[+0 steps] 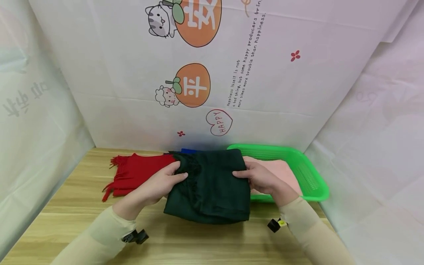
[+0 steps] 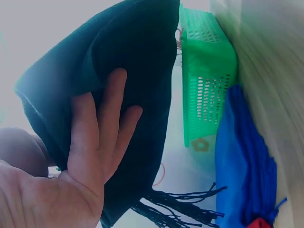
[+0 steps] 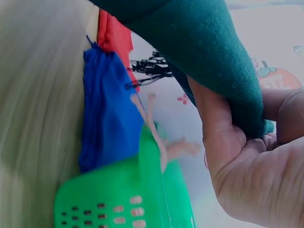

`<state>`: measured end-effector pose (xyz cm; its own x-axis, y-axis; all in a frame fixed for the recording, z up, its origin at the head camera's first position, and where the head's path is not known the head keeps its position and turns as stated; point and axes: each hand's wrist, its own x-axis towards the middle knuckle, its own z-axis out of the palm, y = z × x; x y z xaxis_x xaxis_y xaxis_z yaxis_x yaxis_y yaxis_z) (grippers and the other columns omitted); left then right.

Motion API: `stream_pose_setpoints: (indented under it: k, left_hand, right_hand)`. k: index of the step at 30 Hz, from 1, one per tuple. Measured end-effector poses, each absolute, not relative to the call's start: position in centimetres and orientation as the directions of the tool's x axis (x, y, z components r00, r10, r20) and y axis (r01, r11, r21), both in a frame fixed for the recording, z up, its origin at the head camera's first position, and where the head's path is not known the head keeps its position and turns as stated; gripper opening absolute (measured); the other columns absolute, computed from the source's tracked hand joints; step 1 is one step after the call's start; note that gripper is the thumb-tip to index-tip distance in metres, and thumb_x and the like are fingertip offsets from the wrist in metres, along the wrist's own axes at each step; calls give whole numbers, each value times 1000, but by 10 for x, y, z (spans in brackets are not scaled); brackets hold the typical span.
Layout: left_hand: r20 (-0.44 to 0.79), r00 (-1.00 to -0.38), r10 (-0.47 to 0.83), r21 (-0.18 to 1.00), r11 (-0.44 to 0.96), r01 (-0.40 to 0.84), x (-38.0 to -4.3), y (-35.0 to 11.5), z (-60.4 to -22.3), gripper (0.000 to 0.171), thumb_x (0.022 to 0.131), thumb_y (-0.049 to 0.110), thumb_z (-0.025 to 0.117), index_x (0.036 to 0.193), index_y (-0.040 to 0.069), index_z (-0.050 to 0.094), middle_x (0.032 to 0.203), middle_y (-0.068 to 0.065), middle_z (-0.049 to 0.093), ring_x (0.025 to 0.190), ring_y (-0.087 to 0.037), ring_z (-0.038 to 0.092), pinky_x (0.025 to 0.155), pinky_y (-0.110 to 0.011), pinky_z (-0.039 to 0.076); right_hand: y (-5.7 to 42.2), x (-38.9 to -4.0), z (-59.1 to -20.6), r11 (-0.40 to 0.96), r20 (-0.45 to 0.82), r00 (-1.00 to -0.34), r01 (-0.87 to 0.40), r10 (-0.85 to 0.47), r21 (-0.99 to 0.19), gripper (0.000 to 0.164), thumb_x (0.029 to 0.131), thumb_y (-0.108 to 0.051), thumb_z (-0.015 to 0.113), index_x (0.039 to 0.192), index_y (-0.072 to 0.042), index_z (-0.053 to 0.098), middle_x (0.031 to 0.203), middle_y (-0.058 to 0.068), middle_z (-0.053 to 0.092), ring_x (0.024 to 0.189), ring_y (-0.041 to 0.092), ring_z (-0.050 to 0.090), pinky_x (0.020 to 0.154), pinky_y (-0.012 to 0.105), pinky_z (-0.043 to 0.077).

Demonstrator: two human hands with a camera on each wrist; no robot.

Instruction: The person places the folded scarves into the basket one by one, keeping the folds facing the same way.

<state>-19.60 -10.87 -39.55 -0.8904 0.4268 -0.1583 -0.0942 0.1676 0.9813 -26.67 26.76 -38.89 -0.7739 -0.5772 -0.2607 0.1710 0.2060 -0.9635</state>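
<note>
A folded dark green scarf (image 1: 218, 187) with dark fringe is held up above the table between both hands. My left hand (image 1: 164, 183) grips its left edge, thumb on the near face; in the left wrist view the fingers (image 2: 111, 114) spread behind the cloth. At the right edge my right hand (image 1: 260, 177) pinches the scarf between thumb and fingers. Fringe strands (image 2: 175, 206) hang loose in the left wrist view. Behind the scarf lie a folded red scarf (image 1: 142, 169) on the left and a blue scarf (image 2: 242, 156), mostly hidden in the head view.
A green plastic basket (image 1: 316, 180) stands at the back right, with a folded pink scarf (image 1: 281, 173) in it. Its pale pink fringe (image 3: 152, 123) hangs over the rim. Wood-grain table (image 1: 205, 243) lies below; printed white cloth walls (image 1: 265, 121) enclose the back and sides.
</note>
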Motion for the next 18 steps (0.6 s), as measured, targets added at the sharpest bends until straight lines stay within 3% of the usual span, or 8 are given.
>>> stream_pose_setpoints:
  k: [4,8,11,13,18]
  left_hand:
    - [-149,-889,433,985,149,-92,-207,-98,-396,85,118,28,54,177,-2,0,185,-20,0,167,-45,21,108,-50,59]
    - [-130,-892,434,988,137,-77,-218,-89,-398,83,119,27,54,177,0,1,185,-20,6,153,-42,50,100,-43,63]
    - [-123,-895,429,987,150,-64,-226,-82,-399,82,119,28,54,178,1,3,185,-19,8,146,-39,58,96,-40,65]
    - [-125,-896,427,986,156,-63,-230,-77,-399,83,118,29,54,178,2,4,186,-17,6,150,-35,55,94,-40,65]
    - [-108,-873,476,993,84,-77,-240,-64,-398,75,119,27,53,179,10,12,176,-18,35,139,-33,64,94,-45,66]
  right_hand:
    - [279,-273,-387,204,-256,-774,167,-579,-965,64,116,-18,63,170,0,35,147,16,66,119,28,76,97,46,65]
    - [289,-278,-387,212,-261,-789,170,-556,-963,63,116,-19,63,169,1,35,145,15,67,117,27,77,96,45,65]
    - [296,-282,-386,214,-267,-802,177,-535,-961,59,116,-19,63,164,5,40,141,14,69,113,26,78,94,44,66]
    - [301,-284,-385,215,-267,-807,178,-526,-960,58,116,-18,63,162,7,42,139,13,70,112,26,78,94,43,66]
    - [314,-291,-385,224,-265,-817,171,-512,-960,60,116,-19,63,164,8,40,138,11,70,114,24,77,95,41,65]
